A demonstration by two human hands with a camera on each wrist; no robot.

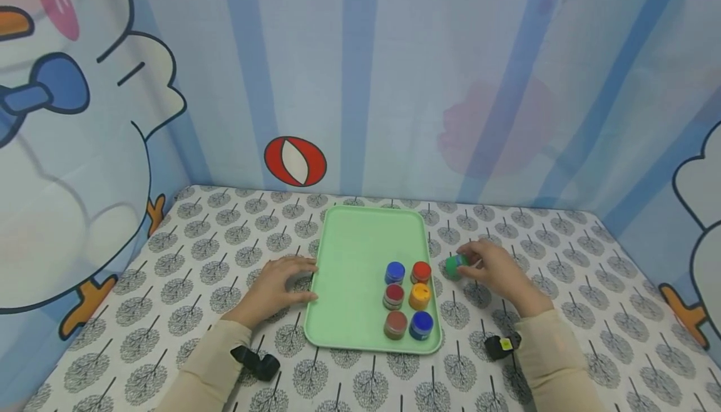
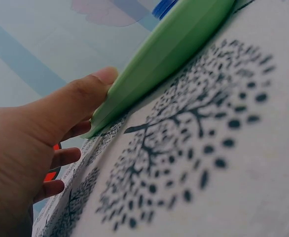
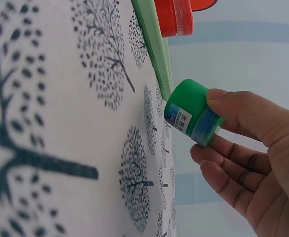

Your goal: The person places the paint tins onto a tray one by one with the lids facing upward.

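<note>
A light green tray [image 1: 355, 255] lies on the tree-patterned cloth and carries several small paint jars with blue, red and orange lids [image 1: 408, 299]. My right hand [image 1: 496, 268] pinches a green-lidded jar [image 1: 454, 265] just right of the tray; in the right wrist view the green jar [image 3: 191, 112] is held tilted next to the tray's edge [image 3: 154, 44]. My left hand [image 1: 278, 287] rests flat on the cloth with fingers against the tray's left rim; the left wrist view shows its thumb [image 2: 80, 98] touching the tray rim [image 2: 169, 54].
A red-lidded jar [image 3: 174, 17] stands at the tray's right edge close to the green one. Cartoon-printed fabric walls [image 1: 394, 74] close in the table on three sides. Patterned cloth [image 1: 197, 249] stretches left and right of the tray.
</note>
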